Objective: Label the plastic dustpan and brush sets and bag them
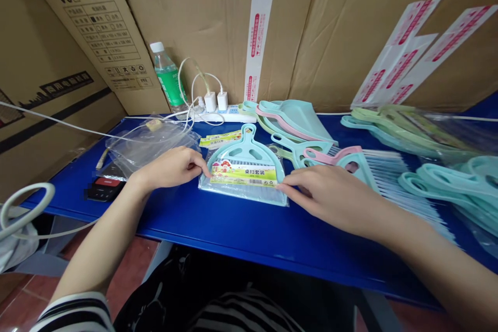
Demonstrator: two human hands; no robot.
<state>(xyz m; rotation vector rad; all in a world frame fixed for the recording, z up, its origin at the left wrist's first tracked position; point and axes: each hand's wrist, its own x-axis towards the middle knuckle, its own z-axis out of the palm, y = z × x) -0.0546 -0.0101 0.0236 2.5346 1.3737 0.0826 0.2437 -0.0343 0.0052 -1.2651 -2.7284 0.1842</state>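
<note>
In front of me on the table lies a light-blue dustpan (248,153) with a looped handle, its pan end in a clear plastic bag (241,193). A printed label card (249,173) with red mushrooms lies across it; I cannot tell whether it is inside or on top of the bag. My left hand (177,167) is closed, with fingertips at the card's left end. At its right end, my right hand (324,192) pinches the card's edge between thumb and finger. More label cards (220,138) lie just behind the dustpan.
Clear bags (151,140) and a black device (106,187) lie at left. Behind stand a bottle (169,78) and a power strip (229,114) with cables. Loose dustpans (303,116), brushes (408,187) and stacked bagged sets (455,187) fill the right side. Cardboard boxes (218,26) wall the back.
</note>
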